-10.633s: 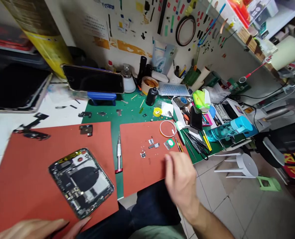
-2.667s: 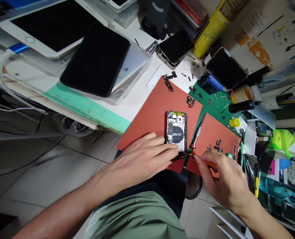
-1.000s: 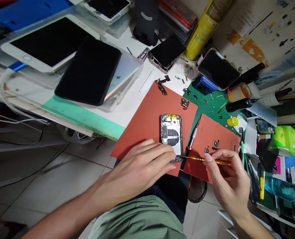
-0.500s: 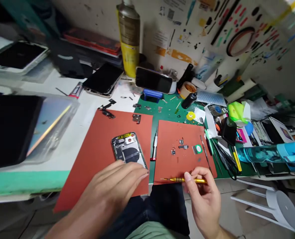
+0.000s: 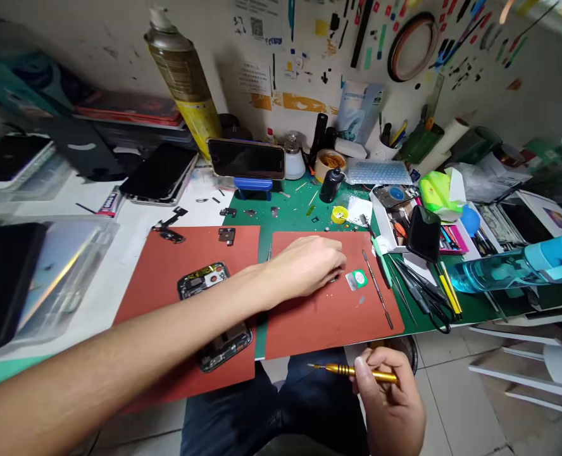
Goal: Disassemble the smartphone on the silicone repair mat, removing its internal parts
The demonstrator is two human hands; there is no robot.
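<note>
My right hand (image 5: 395,396) holds a gold precision screwdriver (image 5: 342,370) in front of the bench edge, its thin tip pointing left. My left hand (image 5: 316,263) is stretched across onto the right red mat (image 5: 309,329). Its fingers are bunched downward over small dark parts (image 5: 334,278); whatever is between the fingertips is hidden. Beneath my left forearm, partly covered, an opened phone (image 5: 228,345) lies on the left red mat (image 5: 167,310). A green and silver sticker-like piece (image 5: 357,279) lies right of my left hand, beside a metal pry tool (image 5: 378,291).
Phone parts (image 5: 226,236) lie at the left mat's back edge. Behind stand a phone on a blue stand (image 5: 253,185) and a spray can (image 5: 186,82). Tweezers and black-handled tools (image 5: 418,294), a parts box (image 5: 385,218) and a blue water bottle (image 5: 504,266) crowd the right side.
My left hand has moved from the opened phone over to the small parts on the right mat. My right hand still holds the screwdriver, now lower in view. The view has shifted.
</note>
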